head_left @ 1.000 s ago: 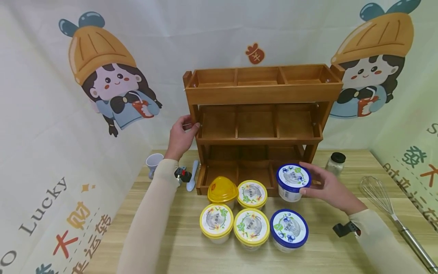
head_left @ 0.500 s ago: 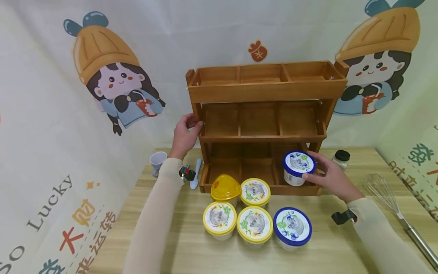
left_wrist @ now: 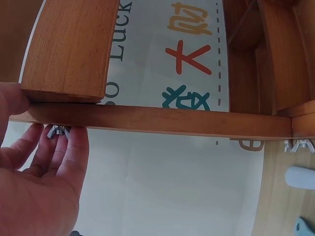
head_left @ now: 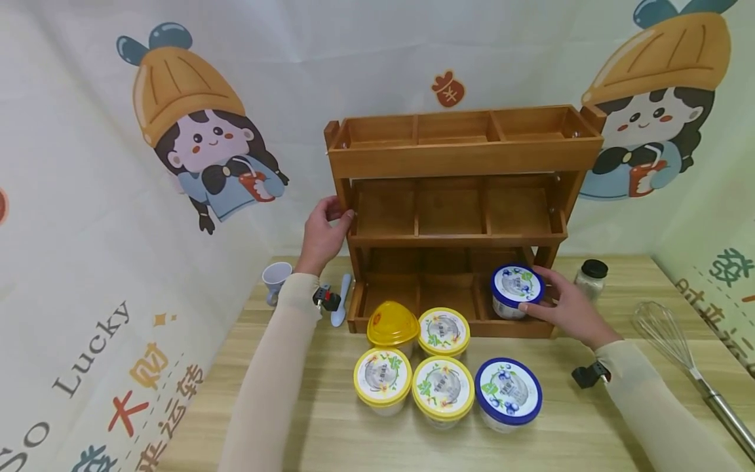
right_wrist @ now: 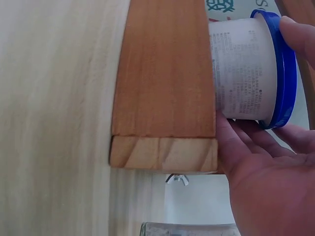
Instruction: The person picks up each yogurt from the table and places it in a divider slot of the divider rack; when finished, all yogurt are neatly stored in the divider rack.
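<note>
My right hand (head_left: 569, 307) grips a blue-lidded tub (head_left: 518, 288) with blueberries on its lid. In the right wrist view, the tub's white side (right_wrist: 241, 69) stands partly behind the rack's front board, in the bottom tier's right compartment. With thumb and fingers on either side, my left hand (head_left: 323, 236) holds the left upright of the wooden three-tier rack (head_left: 460, 160). The left wrist view shows its fingertips by a wing nut (left_wrist: 59, 131). Before the rack stand a second blue-lidded tub (head_left: 508, 393), several yellow-lidded tubs (head_left: 442, 387) and a tub with a domed yellow lid (head_left: 392, 324).
Left of the rack are a pale cup (head_left: 276, 275) and a light-blue spoon (head_left: 340, 305). A black-capped jar (head_left: 592, 278) stands to its right, near a wire whisk (head_left: 678, 351). A printed cloth (head_left: 377, 59) hangs behind.
My right hand has carried the blue-lidded tub back from the rack's front edge and lowered it into the bottom right compartment. My left hand keeps its hold on the upright.
</note>
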The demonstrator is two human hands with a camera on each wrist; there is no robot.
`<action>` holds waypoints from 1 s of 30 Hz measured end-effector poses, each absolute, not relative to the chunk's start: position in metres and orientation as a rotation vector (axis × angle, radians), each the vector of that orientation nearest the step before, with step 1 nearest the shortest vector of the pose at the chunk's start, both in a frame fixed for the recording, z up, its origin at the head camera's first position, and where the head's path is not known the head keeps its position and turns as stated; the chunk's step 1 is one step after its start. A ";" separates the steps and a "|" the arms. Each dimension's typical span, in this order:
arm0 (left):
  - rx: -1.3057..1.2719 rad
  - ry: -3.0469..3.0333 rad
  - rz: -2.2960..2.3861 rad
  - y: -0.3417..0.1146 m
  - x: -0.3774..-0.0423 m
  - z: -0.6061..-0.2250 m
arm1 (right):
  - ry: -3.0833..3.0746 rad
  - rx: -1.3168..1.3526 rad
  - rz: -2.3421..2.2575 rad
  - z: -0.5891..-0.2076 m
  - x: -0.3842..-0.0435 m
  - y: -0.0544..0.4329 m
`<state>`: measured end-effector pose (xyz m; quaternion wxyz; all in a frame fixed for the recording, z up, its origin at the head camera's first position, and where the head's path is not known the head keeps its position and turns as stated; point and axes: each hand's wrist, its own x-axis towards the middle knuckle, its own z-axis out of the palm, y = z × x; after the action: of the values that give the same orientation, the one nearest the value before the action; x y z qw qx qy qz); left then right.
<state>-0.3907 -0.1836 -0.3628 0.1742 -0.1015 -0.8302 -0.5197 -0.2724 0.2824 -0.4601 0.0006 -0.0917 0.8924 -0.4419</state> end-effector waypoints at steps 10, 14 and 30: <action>-0.278 -2.366 -1.485 -0.183 -0.388 -0.362 | 2.847 -0.262 -1.248 -0.464 -0.270 0.278; -0.265 -2.371 -1.489 -0.182 -0.387 -0.361 | 2.846 -0.266 -1.243 -0.465 -0.270 0.278; -0.269 -2.361 -1.500 -0.184 -0.389 -0.362 | 2.832 -0.377 -1.323 -0.448 -0.258 0.293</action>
<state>-0.3885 -0.1843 -0.3621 0.1650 -0.0945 -0.8288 -0.5263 -0.2577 0.2930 -0.4482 -0.0035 -0.1197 0.8995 -0.4202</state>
